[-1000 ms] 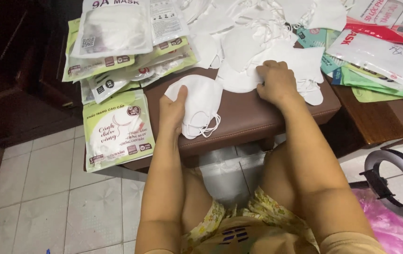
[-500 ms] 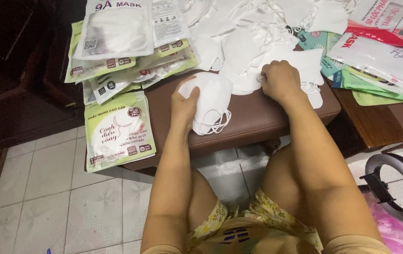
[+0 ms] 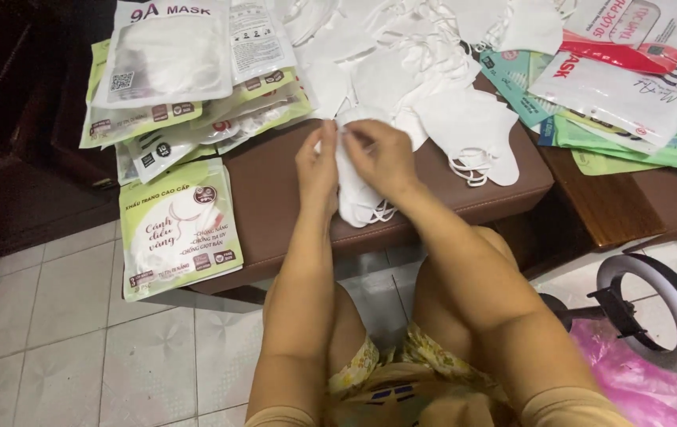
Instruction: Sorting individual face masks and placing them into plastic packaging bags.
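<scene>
Head view: both hands meet over the brown padded worktop (image 3: 275,198), at its middle. Left hand (image 3: 316,164) and right hand (image 3: 378,156) each pinch the top edge of a white face mask (image 3: 356,194), which hangs folded flat between them, its lower end and thin ear loops resting on the worktop near the front edge. Fingers of both hands are closed on the mask's upper rim, the thumbs pressing from the near side (exact finger count on the far side is hidden). Judgement: the mask is very light, soft and limp, not fragile, likely to flop or unfold if held at one point only; the best hold is along the stiffer folded seam or top edge, keeping clear of the loops, which would snag. Behind the hands lies a loose heap of white masks (image 3: 401,55), one separate mask (image 3: 477,134) just right of the right hand. Green printed pouch (image 3: 176,229) sits at the worktop's left corner, overhanging; more sealed pouches (image 3: 172,71) stack behind it. A ring light (image 3: 658,312) stands on the tiled floor to the right.
</scene>
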